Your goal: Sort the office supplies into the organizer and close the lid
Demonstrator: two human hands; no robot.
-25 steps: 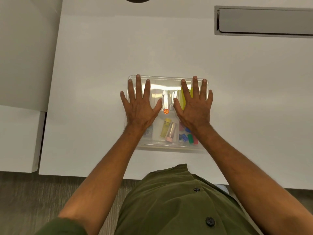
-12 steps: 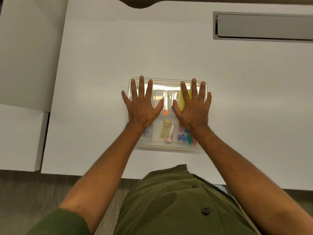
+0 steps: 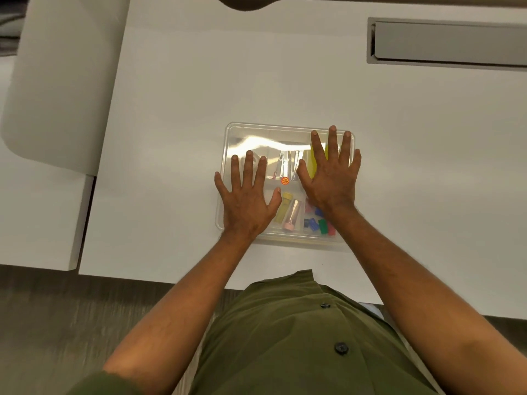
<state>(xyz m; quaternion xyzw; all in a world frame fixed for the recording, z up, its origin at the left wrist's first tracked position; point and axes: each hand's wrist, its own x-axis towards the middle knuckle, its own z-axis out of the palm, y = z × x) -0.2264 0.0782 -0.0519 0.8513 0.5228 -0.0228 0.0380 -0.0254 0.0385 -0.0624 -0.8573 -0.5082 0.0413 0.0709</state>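
A clear plastic organizer (image 3: 236, 132) lies on the white desk with its transparent lid down over it. My left hand (image 3: 246, 199) rests flat on the lid's near left part, fingers spread. My right hand (image 3: 330, 175) lies flat on the lid's right side, fingers spread toward the far edge. Through the lid I see a yellow tube (image 3: 283, 208), a pink tube (image 3: 293, 216), small coloured blocks (image 3: 319, 223) in blue, green and red, a yellow pad (image 3: 313, 163) under my right fingers, and an orange dot (image 3: 284, 181) in the middle.
The white desk (image 3: 176, 109) stretches on all sides of the organizer. A grey cable tray slot (image 3: 447, 42) is set into the far right. A lower white surface (image 3: 37, 201) and a rounded panel (image 3: 65, 81) stand to the left. My green shirt (image 3: 299, 337) fills the near edge.
My left hand has slid back toward me along the lid, from the far left part to the near left. My right hand has stayed flat in place.
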